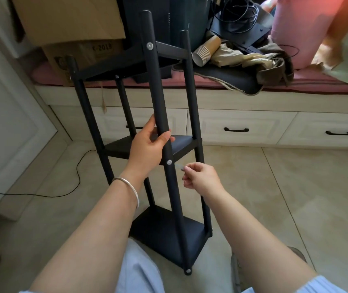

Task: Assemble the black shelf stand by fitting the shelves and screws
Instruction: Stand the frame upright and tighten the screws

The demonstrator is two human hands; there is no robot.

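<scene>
While the black shelf stand (175, 144) rests tilted on the tiled floor (296, 197) with all three shelves seated, the left hand (147, 146) wraps its fingers around the nearest post above the middle screw (169, 162). Just right of that screw, the right hand (200, 178) pinches a small blurred tool, probably a hex key. Tightening should go best with the post steadied and the tool square in the screw head; behind the stand stands a drawer bench (253, 125).
</scene>
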